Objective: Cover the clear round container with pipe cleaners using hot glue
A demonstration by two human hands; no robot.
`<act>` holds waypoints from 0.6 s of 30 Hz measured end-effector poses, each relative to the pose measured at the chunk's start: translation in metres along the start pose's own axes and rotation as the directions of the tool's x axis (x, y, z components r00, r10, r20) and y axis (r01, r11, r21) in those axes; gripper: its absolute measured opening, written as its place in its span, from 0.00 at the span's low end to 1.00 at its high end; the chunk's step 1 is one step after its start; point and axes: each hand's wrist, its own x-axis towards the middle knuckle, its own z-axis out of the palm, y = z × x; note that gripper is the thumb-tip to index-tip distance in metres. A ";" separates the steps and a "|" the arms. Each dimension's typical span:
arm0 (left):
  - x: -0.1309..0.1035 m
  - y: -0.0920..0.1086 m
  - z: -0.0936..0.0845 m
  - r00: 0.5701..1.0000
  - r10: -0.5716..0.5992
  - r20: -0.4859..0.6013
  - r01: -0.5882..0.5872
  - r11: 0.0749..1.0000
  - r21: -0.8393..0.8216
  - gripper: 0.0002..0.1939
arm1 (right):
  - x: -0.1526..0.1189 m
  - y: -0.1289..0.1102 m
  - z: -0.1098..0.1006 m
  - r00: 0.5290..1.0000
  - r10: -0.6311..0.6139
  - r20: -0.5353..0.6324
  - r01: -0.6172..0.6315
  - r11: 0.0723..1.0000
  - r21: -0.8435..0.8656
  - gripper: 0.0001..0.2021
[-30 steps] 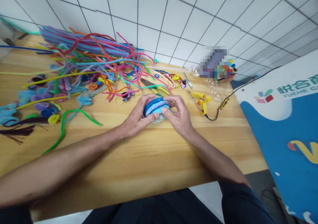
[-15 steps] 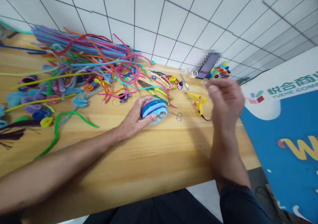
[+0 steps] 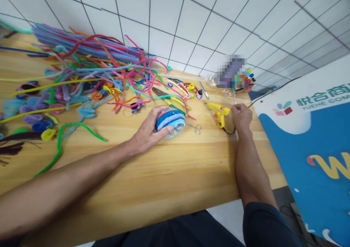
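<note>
My left hand [image 3: 150, 130] is wrapped round a ball [image 3: 170, 122] covered in bands of blue, light blue and pink pipe cleaner, with a clear part showing on its near side. It rests on the table. Just right of it lies a small pair of scissors [image 3: 196, 129]. My right hand [image 3: 242, 118] is closed in a pinch, low over the table beside a yellow glue gun [image 3: 218, 112]. Whatever lies between those fingertips is too small or hidden to make out. The glue gun's black cord passes behind this hand.
Pliers [image 3: 161, 93] with green-yellow handles lie beyond the ball. Heaped pipe cleaners [image 3: 90, 51] fill the back left. Clear plastic domes [image 3: 229, 93] stand near the wall, close to a blurred-out object. A blue and white board [image 3: 308, 137] stands along the right edge.
My right hand has come down and a little back toward the table, beside the glue gun. The left hand keeps its hold on the ball. The view has shifted very slightly.
</note>
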 end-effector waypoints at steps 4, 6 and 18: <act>-0.001 -0.002 0.001 1.000 -0.019 -0.009 0.019 1.000 -0.018 0.36 | 0.006 0.003 0.003 0.997 0.016 -0.078 0.013 0.932 0.362 0.07; -0.002 -0.003 0.001 1.000 -0.024 -0.009 0.024 0.999 -0.022 0.36 | 0.006 0.003 0.006 0.995 0.018 -0.093 0.045 0.772 0.634 0.12; -0.002 -0.002 0.001 0.998 -0.067 -0.013 0.067 0.998 0.002 0.38 | 0.002 0.012 0.006 0.991 0.037 -0.130 0.061 0.733 0.677 0.12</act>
